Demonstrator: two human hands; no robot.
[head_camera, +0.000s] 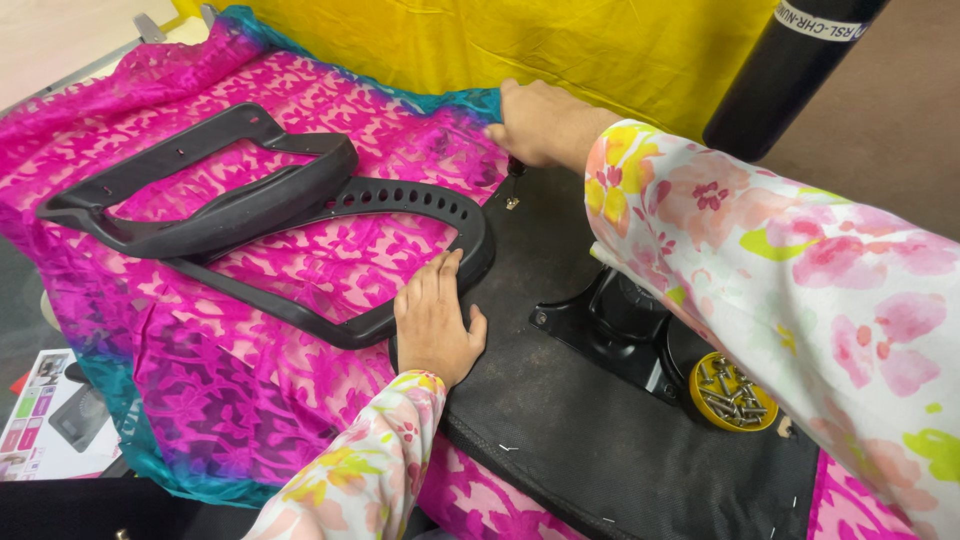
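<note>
Head view of chair parts laid over a pink patterned cloth (300, 250) with a teal border. The black seat underside (560, 400), a broad dark panel of matte fabric with a few staples showing along its lower edge, filled the lower centre of the frame and ran off toward the lower right. A black metal mounting plate (610, 320) with a round socket sat on it right of centre, partly hidden by the right sleeve.

The left hand (435, 325) lay flat, fingers extended and together, its grip open, pressing on the left edge of the seat underside where that edge met a black plastic armrest frame (400, 200). This frame was a curved loop with a row of small holes along its upper arc. A second, heavier black armrest (210, 190) rested across it toward the upper left.

The right hand (545, 120) reached to the upper centre, at the far edge of the seat underside beside the teal border; its fingers were curled down over something small and dark, but whether the grip was closed on it could not be told.

A small yellow round dish (735, 392) stood at the lower right on the seat underside, just beside the mounting plate, holding a heap of silver screws (730, 395). Yellow fabric (560, 40) hung across the top, and a black cylinder (790, 70) leaned at the upper right.
</note>
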